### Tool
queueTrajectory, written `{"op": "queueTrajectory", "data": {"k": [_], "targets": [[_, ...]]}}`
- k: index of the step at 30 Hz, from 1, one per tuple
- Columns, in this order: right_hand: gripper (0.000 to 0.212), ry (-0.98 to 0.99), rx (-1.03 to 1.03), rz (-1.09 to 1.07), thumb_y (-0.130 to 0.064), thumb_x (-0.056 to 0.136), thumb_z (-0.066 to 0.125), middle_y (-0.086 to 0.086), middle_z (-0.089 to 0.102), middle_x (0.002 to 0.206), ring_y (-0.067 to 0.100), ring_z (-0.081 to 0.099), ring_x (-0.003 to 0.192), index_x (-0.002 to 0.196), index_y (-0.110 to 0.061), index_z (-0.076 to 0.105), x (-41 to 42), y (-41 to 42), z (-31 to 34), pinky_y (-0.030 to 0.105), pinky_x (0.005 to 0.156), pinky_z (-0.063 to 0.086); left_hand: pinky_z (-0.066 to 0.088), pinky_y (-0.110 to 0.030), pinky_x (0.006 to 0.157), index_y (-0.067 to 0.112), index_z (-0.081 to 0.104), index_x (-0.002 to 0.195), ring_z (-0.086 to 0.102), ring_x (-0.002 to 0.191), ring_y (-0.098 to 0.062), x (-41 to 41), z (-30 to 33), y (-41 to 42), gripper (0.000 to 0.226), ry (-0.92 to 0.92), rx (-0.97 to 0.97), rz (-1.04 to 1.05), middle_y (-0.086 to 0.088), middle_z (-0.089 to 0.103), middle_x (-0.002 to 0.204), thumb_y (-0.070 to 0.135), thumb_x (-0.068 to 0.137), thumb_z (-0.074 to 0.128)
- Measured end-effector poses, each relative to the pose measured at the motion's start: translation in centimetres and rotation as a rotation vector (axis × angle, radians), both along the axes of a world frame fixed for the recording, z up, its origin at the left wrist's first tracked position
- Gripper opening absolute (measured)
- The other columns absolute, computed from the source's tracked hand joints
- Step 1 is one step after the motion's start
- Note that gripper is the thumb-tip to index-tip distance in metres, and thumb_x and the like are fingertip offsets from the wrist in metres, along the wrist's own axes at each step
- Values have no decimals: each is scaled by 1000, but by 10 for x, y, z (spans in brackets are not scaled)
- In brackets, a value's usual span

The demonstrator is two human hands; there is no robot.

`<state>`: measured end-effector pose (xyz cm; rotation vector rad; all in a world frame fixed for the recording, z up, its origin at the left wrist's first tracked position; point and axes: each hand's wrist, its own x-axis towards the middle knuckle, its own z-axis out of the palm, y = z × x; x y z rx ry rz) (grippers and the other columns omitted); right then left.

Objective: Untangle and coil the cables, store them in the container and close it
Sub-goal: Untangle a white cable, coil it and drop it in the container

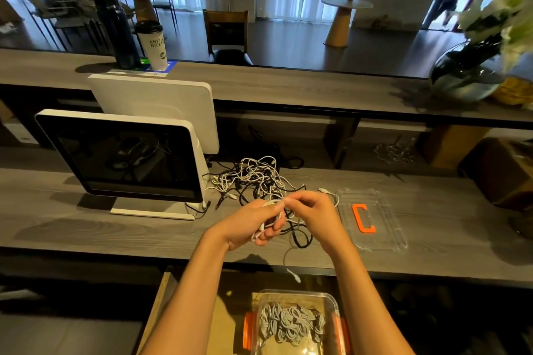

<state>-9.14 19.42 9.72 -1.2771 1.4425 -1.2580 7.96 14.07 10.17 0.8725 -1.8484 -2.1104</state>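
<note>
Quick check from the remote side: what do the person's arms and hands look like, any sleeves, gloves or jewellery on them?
Both forearms are bare all the way to the bottom edge of the head view, with no sleeves in sight. The left hand and the right hand wear no gloves. No watch, bracelet or band shows on either wrist, and no rings are visible on the fingers.

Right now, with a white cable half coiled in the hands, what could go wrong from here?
1. The white cable in the left hand and right hand may still run into the tangled pile; pulling could tighten knots.
2. A cable end hangs over the desk edge and may snag.
3. The container already holds many coils, so the lid might not close.
</note>
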Motion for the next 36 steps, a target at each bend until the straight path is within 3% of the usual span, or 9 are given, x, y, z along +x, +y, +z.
{"op": "queueTrajectory", "data": {"k": [3,7,11,14,17,22,26,31,36], "targets": [[13,3,43,-49,-18,92,69,-5,61,59,3,46,52,84,-15,78,-4,0,-4,17,51,37,46,-24,51,11,61,80,52,55,-15,2,1,-1,46,14,-37,161,-5,58,67,42,105,38],[17,2,83,-106,-23,93,68,-1,46,54,11,34,51,83,-16,80,-15,2,-10,22,47,27,59,-32,65,-2,65,104,70,72,-25,2,-2,-14,50,133,34,643,-18,73,89,36,108,33],[15,4,117,-92,-20,91,71,8,56,61,18,44,55,79,-17,79,-15,3,-9,28,50,38,55,-46,89,3,62,111,72,101,-28,3,-3,-21,45,608,443,913,-16,74,107,35,108,31],[11,10,144,-12,-20,91,71,2,57,57,13,45,50,86,-14,79,-13,4,-9,25,48,41,55,-39,76,9,58,87,65,69,-20,3,2,-22,41,781,574,1053,-5,60,68,34,108,35],[12,129,176,117,-21,91,70,0,58,60,12,42,51,87,-13,78,-10,6,-8,21,47,36,46,-25,49,13,56,81,44,52,-12,0,-3,-22,38,465,301,1192,2,48,58,33,108,38],[12,245,120,294,-17,96,63,0,63,74,4,51,63,97,-15,75,-6,7,3,17,59,42,39,-32,64,14,62,82,51,64,-17,-4,-7,-17,43,-199,-361,952,0,54,69,42,105,39],[13,233,10,280,-20,97,61,13,67,84,32,57,72,98,-20,75,2,6,8,40,65,49,46,-38,72,6,67,89,60,79,-31,-15,-2,-13,56,-458,-551,660,-13,64,80,47,105,34],[10,116,-58,83,-16,92,67,10,73,79,36,67,77,92,-16,78,5,2,5,47,74,55,36,-24,55,15,70,92,50,61,-11,-18,3,1,69,-338,-189,341,0,60,72,61,102,20],[8,75,-19,-21,-7,86,72,13,72,77,25,64,66,89,-12,77,6,2,3,29,61,52,25,-16,42,14,66,95,39,51,-6,-16,-6,3,81,-171,92,104,-2,58,68,77,93,15]]}}
